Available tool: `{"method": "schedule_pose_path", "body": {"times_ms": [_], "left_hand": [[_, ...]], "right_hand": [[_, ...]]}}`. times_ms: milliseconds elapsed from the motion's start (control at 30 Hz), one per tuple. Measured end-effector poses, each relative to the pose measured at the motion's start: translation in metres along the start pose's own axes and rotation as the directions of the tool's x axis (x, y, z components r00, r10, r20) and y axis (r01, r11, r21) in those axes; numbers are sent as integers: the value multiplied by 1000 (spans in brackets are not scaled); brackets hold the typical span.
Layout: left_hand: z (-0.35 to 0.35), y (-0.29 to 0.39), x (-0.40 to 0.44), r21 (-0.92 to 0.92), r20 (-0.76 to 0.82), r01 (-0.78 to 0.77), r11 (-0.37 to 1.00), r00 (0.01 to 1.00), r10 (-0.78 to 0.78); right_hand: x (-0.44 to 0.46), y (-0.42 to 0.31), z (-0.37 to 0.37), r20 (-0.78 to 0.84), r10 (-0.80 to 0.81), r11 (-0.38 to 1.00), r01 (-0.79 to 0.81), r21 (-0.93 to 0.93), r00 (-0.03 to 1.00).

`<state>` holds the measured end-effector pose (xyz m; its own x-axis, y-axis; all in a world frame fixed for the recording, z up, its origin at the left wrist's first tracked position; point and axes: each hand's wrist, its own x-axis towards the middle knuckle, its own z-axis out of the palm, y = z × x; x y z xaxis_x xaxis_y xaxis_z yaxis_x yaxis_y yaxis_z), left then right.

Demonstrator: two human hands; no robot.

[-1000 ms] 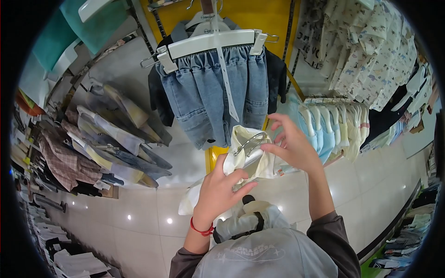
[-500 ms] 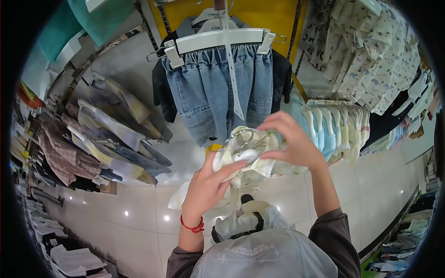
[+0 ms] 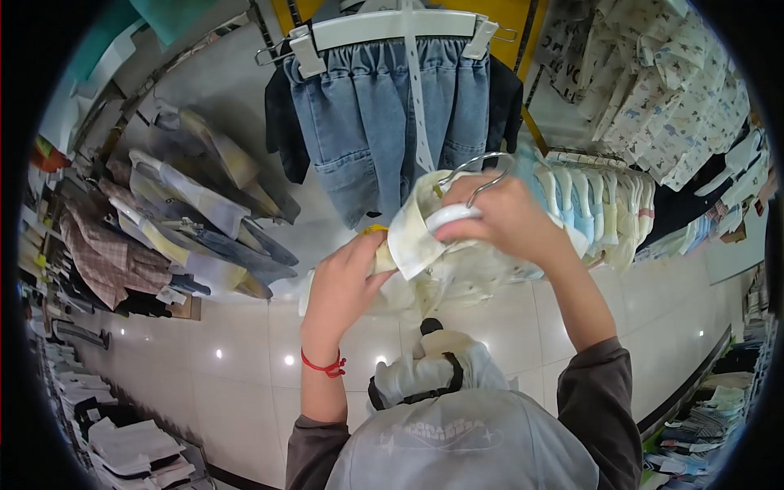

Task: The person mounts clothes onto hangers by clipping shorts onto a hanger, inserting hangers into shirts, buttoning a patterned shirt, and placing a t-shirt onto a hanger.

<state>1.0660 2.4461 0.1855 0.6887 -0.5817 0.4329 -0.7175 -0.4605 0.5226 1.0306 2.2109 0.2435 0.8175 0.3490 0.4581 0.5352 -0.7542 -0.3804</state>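
A pale cream collared shirt point(image 3: 419, 255) hangs in front of me between my hands, its collar uppermost. My right hand point(image 3: 510, 219) is closed around the white hanger point(image 3: 452, 216) at the shirt's neck opening. The hanger's metal hook point(image 3: 500, 157) sticks up above that hand. My left hand point(image 3: 346, 276) pinches the shirt at its left shoulder, beside the collar; the fingertips are partly hidden by cloth. Behind the shirt, blue denim trousers point(image 3: 359, 114) hang from a white clip hanger point(image 3: 384, 28), apart from my hands.
Grey and yellow garments point(image 3: 204, 220) hang on the left, next to a checked shirt point(image 3: 114, 253). Small pale tops point(image 3: 604, 204) hang on a rail at right, below printed shirts point(image 3: 670, 114). Folded clothes point(image 3: 135, 445) lie low at left. The floor point(image 3: 245, 376) is tiled.
My right hand has closed on the hanger, and the hook has moved up and right. My left hand has shifted up to the shirt's shoulder. The view has tilted slightly downward.
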Motion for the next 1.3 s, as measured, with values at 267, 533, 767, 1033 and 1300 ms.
{"method": "schedule_pose_path", "body": {"times_ms": [267, 533, 767, 1033, 1300], "left_hand": [[-6, -10, -1, 245, -203, 115, 963, 977, -65], [9, -82, -51, -349, -562, 241, 906, 719, -408], [110, -152, -83, -732, 60, 422, 535, 822, -566], [90, -115, -56, -920, -194, 153, 360, 620, -760], [98, -89, -49, -968, 232, 117, -224, 761, -606]], "right_hand": [[9, 13, -10, 173, 61, 980, -92, 179, 983], [10, 11, -44, -109, 269, 927, -226, 298, 957], [25, 23, -76, -141, 455, 723, -272, 635, 879], [26, 33, -74, -469, 502, 854, -330, 402, 727], [23, 12, -72, -406, 454, 831, -211, 515, 793]]}}
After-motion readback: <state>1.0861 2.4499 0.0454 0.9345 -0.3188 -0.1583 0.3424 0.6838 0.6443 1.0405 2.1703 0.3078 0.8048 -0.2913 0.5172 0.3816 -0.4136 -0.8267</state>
